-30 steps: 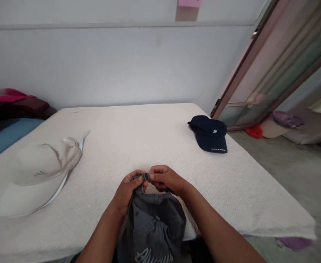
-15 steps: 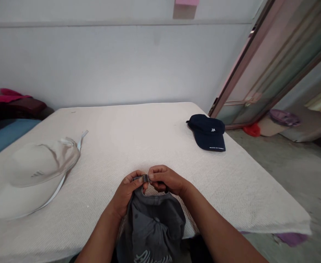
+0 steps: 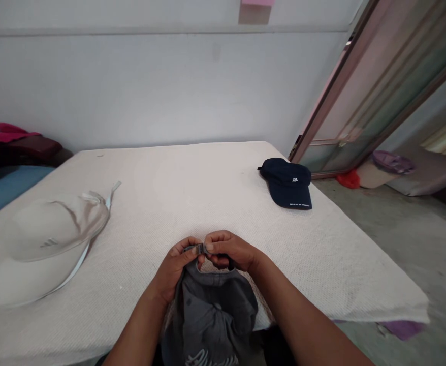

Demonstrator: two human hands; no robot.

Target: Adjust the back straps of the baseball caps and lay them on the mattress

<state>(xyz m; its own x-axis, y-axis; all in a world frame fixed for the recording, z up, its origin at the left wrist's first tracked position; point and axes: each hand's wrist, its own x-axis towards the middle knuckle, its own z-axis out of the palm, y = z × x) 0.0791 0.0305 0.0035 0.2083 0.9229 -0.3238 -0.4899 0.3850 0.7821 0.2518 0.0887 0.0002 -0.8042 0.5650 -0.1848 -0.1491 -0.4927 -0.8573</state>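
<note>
A dark grey baseball cap [image 3: 217, 300] with white lettering hangs at the table's near edge, its back opening toward the wall. My left hand [image 3: 177, 264] is closed on the left side of its adjusting strap, thumb on the metal buckle [image 3: 199, 249]. Pinched in my right hand [image 3: 228, 249] is the strap's other end, right beside the buckle; the fingertips nearly meet. How the strap runs through the buckle is too small to make out. The right fingers partly hide the strap.
A navy cap [image 3: 287, 183] lies at the table's right side. At the left is a cream cap [image 3: 51, 234] with a pale strap. White textured cloth covers the table [image 3: 169, 188]. Behind stands a white wall [image 3: 142, 86], with a sliding door [image 3: 345, 101] at the right.
The right fingers and strap end have shifted very slightly at the buckle. The whole view has moved a little; both caps on the table lie as before.
</note>
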